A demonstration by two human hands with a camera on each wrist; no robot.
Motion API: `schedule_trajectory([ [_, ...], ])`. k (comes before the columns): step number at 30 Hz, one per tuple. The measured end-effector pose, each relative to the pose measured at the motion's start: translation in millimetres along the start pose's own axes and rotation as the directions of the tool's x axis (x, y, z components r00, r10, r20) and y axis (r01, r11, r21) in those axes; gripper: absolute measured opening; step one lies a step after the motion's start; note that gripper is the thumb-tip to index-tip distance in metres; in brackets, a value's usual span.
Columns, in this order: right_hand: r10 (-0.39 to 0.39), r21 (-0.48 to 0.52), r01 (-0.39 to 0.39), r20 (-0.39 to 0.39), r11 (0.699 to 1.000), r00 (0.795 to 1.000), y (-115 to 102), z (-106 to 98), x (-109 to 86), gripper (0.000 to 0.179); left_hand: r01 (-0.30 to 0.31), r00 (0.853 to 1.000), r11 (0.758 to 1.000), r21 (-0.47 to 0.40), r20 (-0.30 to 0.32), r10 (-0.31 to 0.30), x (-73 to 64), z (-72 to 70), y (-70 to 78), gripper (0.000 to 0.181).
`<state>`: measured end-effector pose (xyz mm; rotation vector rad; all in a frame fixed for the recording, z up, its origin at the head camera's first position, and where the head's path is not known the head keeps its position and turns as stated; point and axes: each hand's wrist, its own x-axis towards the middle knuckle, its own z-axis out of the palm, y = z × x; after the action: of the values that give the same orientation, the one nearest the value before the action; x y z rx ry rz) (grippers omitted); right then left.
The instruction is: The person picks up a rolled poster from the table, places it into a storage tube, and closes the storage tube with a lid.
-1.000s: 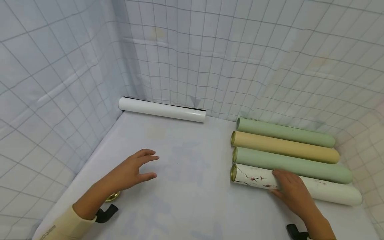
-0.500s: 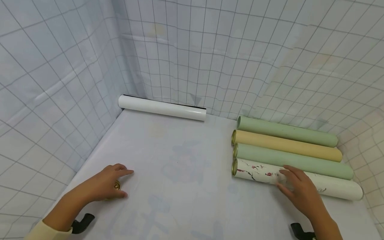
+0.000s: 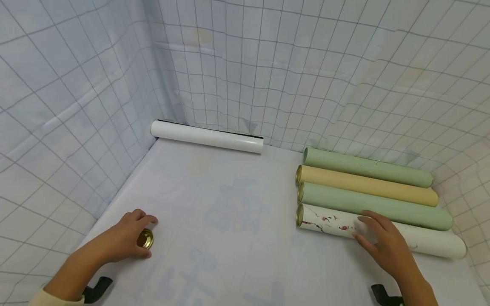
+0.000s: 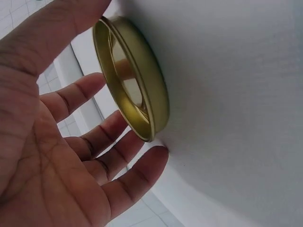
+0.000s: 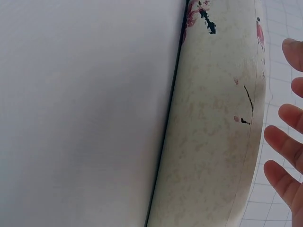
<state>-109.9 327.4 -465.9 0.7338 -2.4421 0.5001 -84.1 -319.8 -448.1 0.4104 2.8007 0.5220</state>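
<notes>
A round gold metal lid point(image 3: 145, 239) lies on the white table, its hollow side showing. My left hand point(image 3: 124, 236) is spread around it, thumb on the near side and fingers on the far side. In the left wrist view the fingertips are close to the rim of the lid point(image 4: 158, 94); firm contact cannot be told. My right hand point(image 3: 386, 238) is over a white cardboard tube point(image 3: 329, 221) printed with red blossoms and dark branches. The right wrist view shows the fingers point(image 5: 284, 142) loosely bent and apart beside the tube point(image 5: 213, 113).
Behind the blossom tube lie a green tube point(image 3: 367, 206), a yellow tube point(image 3: 363, 183) and another green tube point(image 3: 363, 166), side by side. A white roll point(image 3: 206, 137) with a dark edge lies at the back left. Grid-patterned cloth walls point(image 3: 249, 63) enclose the table.
My left hand has moved left and toward me, to the gold lid, which was mostly hidden behind it. My right hand has lifted its fingers slightly from the blossom tube, which has rolled a little.
</notes>
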Motion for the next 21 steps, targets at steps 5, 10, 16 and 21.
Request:
schedule_trajectory([
  [5, 0.014, 0.012, -0.014, 0.026, 1.000, 1.000, 2.0, 2.5, -0.7, 0.068, -0.006, 1.000, 1.000, -0.012, -0.008, 0.006, -2.8, 0.7, -0.5, 0.071],
  [10, 0.002, 0.041, -0.003, 0.016, 0.999, 1.000, 3.5, 5.7, -1.3, 0.065, -0.005, 1.000, 1.000, -0.011, -0.009, 0.005, -2.3, 0.1, -0.3, 0.070],
  [16, 0.032, 0.058, -0.035, 0.056, 0.998, 0.998, 3.3, 8.2, -3.7, 0.049, -0.057, 0.998, 0.998, 0.018, -0.030, 0.058, 8.9, -10.2, 3.5, 0.072],
  [21, 0.084, 0.068, -0.092, 0.114, 0.993, 0.990, 3.4, 11.6, -6.5, 0.060, -0.129, 0.991, 0.991, 0.025, -0.029, 0.130, 38.8, -30.7, 12.5, 0.071],
])
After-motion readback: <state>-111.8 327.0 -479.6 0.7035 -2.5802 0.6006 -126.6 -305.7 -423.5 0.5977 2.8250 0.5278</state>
